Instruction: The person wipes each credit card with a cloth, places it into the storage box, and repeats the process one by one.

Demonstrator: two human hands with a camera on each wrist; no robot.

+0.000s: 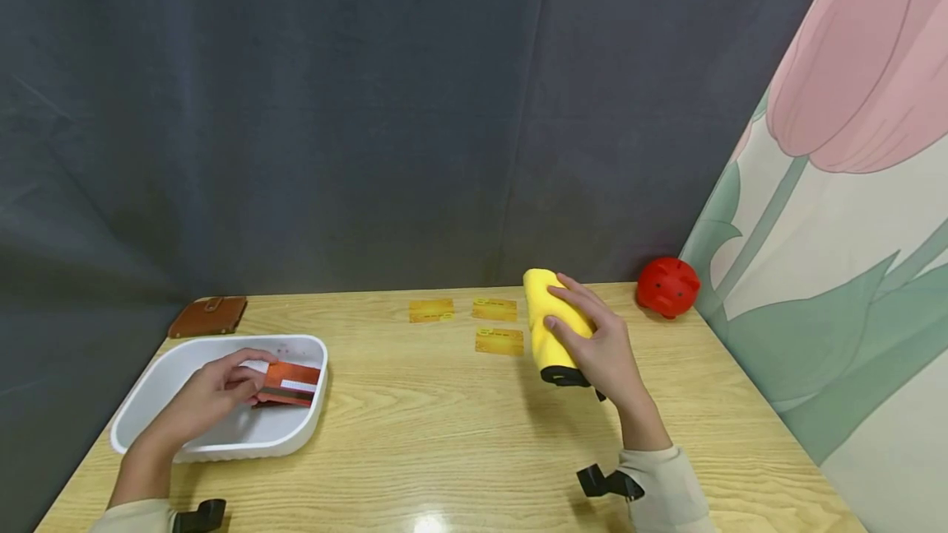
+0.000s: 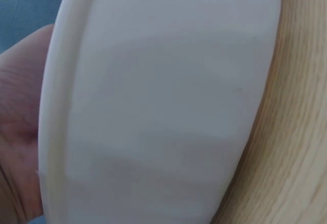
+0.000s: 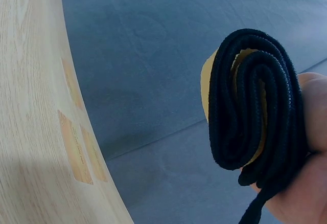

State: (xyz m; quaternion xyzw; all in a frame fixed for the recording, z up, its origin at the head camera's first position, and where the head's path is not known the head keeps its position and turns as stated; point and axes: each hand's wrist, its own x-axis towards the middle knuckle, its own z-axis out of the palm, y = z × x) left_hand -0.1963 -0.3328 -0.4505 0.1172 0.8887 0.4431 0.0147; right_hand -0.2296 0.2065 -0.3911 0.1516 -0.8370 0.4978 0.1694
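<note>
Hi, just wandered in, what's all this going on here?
A person is handling two things at once. The left grip pinches a red card inside the white tub, while the right grip holds a rolled yellow cloth up off the table. Three yellow cards lie flat between them. A brown wallet sits behind the tub, and a red piggy bank stands at the far right.

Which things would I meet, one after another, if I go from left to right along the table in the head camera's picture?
White tub → three gold cards → rolled yellow cloth → red piggy bank.
</note>
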